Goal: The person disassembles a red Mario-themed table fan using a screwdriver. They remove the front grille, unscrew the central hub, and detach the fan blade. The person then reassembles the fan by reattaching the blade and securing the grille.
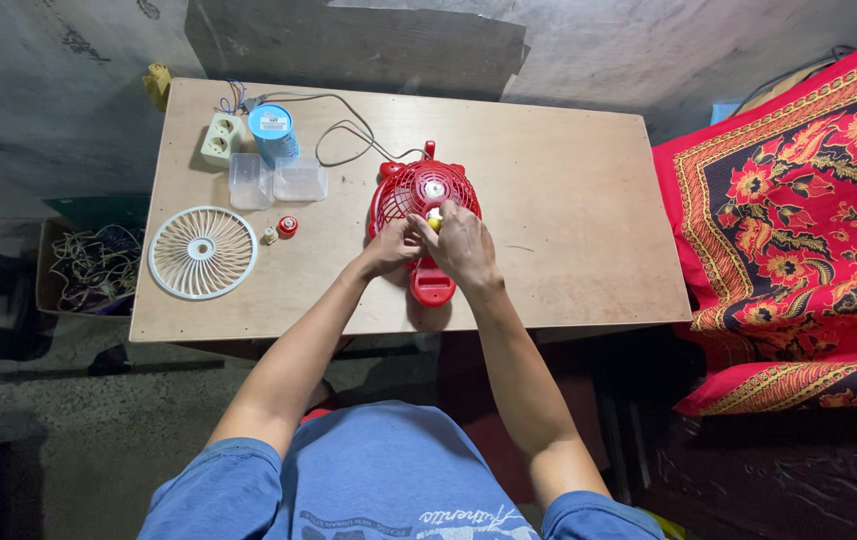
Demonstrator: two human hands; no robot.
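Red fan (419, 195) on counter (569, 200): left hand (394, 245) grip clamped on its guard, right hand (462, 245) grip pinching yellow-handled tool (435, 223) above it.

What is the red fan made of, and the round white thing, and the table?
The red fan looks like glossy moulded plastic: smooth, shiny, thin grille ribs. The round white grille seems plastic too, with a matte finish and fine even spokes. The table looks like bare pale plywood, flat and unpainted, with faint grain.
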